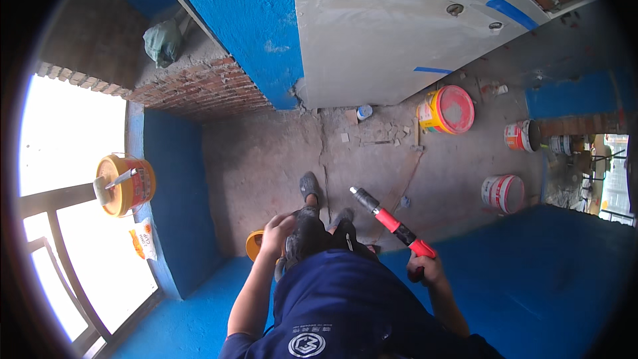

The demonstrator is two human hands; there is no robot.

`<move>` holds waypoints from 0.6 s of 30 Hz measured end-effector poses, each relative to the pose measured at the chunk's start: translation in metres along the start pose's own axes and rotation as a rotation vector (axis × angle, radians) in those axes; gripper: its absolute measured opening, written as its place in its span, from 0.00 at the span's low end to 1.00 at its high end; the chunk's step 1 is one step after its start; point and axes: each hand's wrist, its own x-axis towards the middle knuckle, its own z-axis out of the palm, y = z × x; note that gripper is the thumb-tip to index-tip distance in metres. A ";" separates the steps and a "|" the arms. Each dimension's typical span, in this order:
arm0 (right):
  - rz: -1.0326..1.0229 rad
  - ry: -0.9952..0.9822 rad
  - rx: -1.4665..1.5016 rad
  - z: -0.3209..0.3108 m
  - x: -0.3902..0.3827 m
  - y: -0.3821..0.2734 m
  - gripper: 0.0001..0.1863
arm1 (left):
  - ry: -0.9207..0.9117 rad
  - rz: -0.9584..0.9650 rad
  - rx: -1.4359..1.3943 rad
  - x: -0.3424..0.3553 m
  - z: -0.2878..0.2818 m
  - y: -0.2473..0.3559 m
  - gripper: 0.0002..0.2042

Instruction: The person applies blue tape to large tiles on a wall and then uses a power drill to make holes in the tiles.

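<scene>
My right hand [426, 266] grips a long red-and-black tool [394, 224] with a silver tip, angled toward the upper left above the concrete floor [252, 153]. My left hand [278, 229] hangs beside my left leg [303, 233], fingers loosely bent and apart, with nothing visible in it. A yellow bucket [254, 244] is partly hidden behind that hand.
A yellow bucket [136, 186] and bag [142, 239] sit by the bright left window. Ahead are a grey wall panel [372, 26], a yellow-red bucket [438, 110], small rubble [399, 133] and a small tub [364, 112]. More buckets [502, 193] stand right.
</scene>
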 end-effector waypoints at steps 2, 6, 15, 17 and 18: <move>0.049 -0.083 0.090 0.011 0.003 0.002 0.07 | -0.257 -0.039 -0.093 -0.004 0.044 0.043 0.25; 0.092 -0.165 0.206 0.031 0.014 -0.004 0.07 | -0.561 -0.037 -0.347 0.002 0.091 0.076 0.22; 0.060 -0.271 0.294 0.073 0.119 0.029 0.13 | -0.469 0.513 0.032 -0.010 0.125 0.147 0.20; 0.101 -0.229 0.293 0.087 0.135 0.026 0.13 | -0.469 0.581 0.129 -0.007 0.128 0.153 0.20; 0.134 -0.198 0.284 0.094 0.142 0.025 0.14 | -0.460 0.634 0.196 -0.006 0.128 0.156 0.21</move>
